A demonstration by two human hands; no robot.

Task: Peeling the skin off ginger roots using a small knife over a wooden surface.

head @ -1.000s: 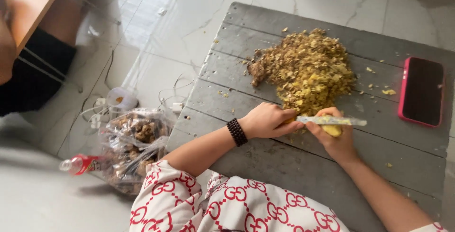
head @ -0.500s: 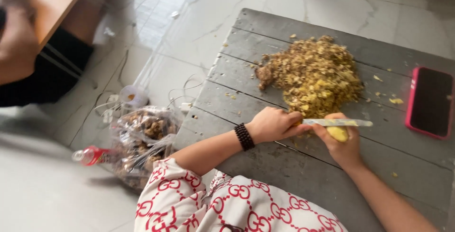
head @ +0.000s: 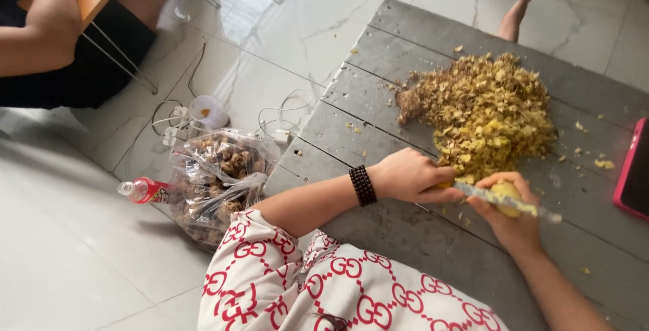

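My left hand (head: 409, 177), with a dark bead bracelet at the wrist, grips the handle of a knife (head: 514, 204). The blade lies across a small yellow peeled piece (head: 506, 194) that my right hand (head: 515, 226) holds from below. Both hands hover over a grey wooden board (head: 378, 101), just in front of a big heap of yellow-brown peelings (head: 483, 111). Loose scraps lie scattered about the heap.
A phone in a red case (head: 634, 177) lies at the board's right edge. On the tiled floor to the left are a clear plastic bag of brown knobby roots (head: 216, 169), a small bottle (head: 138, 190) and white cables (head: 182, 114). Another person's arm (head: 40, 30) and a foot (head: 517, 13) are nearby.
The view has drifted, so the board and phone sit further right in frame. My hands keep the same hold on the knife and yellow piece, the blade shifting only slightly.
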